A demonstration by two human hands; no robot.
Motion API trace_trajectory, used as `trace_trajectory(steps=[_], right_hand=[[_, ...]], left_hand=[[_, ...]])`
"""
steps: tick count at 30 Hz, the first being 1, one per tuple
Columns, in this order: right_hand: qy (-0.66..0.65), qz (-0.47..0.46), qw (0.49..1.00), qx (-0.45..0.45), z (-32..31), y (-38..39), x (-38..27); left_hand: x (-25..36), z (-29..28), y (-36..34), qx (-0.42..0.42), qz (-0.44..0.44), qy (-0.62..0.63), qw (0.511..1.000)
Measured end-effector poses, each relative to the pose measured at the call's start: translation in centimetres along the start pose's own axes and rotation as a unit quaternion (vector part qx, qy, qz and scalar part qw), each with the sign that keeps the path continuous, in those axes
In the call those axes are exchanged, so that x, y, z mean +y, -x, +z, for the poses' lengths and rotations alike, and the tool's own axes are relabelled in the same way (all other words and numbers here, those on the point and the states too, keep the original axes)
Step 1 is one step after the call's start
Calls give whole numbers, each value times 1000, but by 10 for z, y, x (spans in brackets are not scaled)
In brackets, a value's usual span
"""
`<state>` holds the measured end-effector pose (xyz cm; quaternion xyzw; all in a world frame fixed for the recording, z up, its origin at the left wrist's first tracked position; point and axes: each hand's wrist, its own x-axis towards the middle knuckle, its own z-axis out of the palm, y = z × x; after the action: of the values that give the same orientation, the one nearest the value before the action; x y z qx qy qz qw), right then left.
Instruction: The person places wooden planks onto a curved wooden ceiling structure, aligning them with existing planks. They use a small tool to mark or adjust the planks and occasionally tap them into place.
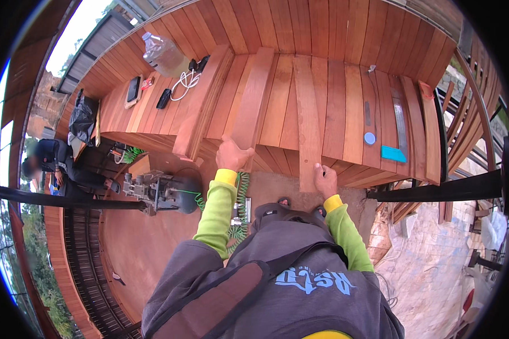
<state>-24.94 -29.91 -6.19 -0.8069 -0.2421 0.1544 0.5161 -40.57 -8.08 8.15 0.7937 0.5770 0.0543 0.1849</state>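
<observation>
My left hand (233, 152) grips the near end of a middle loose wooden board (254, 101), which lies across the slatted bench and overhangs its front edge. My right hand (326, 179) has curled fingers at the right edge of another board (306, 118); whether they grip it or something else is unclear. A thicker board or stack (203, 101) lies to the left of my left hand, also overhanging. The bench (336, 118) runs across the top, with more boards (418, 130) at its right end.
Left on the bench are a jug (161, 56), phone (133, 90) and white cable (184, 85); right, a blue round item (369, 139) and teal case (393, 154). A compressor (161, 192) and coiled green hose (240, 226) are below. A seated person (62, 164) is at left.
</observation>
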Motion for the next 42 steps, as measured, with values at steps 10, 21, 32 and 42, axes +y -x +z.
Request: trace_trajectory(steps=[10,21,32,42], right_hand=[[-6,19,998,65,-92,56,-27],[-20,51,974,221,-136,93,-37],[-31,103,972,210,-130,107,-38],[-43,100,970,219,-137,95,-51]], left_hand=[[17,68,41,-8,39,241,970],[102,98,105,-118,101,248,956],[124,173,102,-140,109,448,876],[75,133,78,-342,139,461,807]])
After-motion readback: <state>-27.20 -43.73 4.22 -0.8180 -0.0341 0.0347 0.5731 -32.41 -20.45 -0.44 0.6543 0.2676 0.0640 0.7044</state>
